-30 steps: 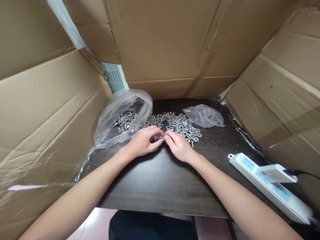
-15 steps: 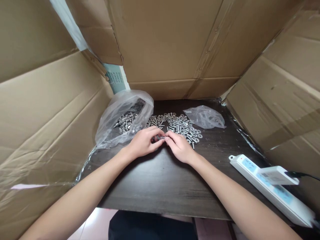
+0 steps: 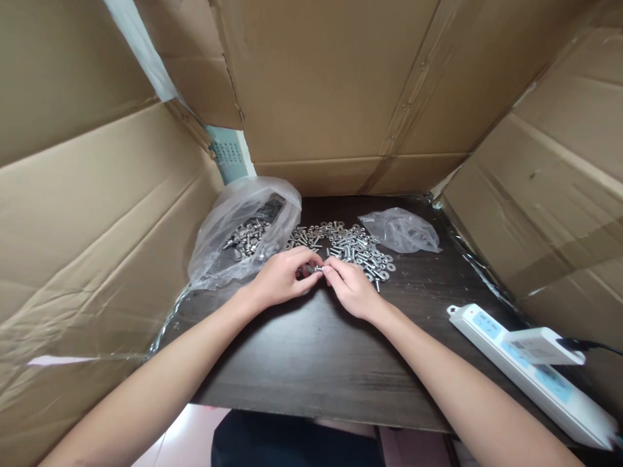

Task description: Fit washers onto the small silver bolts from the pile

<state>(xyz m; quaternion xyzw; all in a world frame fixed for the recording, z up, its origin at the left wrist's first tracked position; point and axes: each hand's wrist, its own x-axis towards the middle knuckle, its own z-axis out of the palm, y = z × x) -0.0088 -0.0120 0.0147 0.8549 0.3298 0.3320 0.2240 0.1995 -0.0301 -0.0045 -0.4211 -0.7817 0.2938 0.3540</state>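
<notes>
My left hand (image 3: 282,277) and my right hand (image 3: 351,285) meet fingertip to fingertip over the dark wooden table (image 3: 311,350). Both pinch a small metal bolt (image 3: 318,268) between them. Just beyond the fingers lies a loose pile of bolts and washers (image 3: 350,245). A clear plastic bag with more bolts (image 3: 243,232) sits open to the left of my left hand.
A smaller crumpled plastic bag (image 3: 402,230) lies at the back right. A white power strip (image 3: 530,366) with a plug in it runs along the right edge. Cardboard walls (image 3: 341,84) stand close on the left, back and right.
Both hands stay together on the bolt with only small finger shifts. The view has drifted slightly.
</notes>
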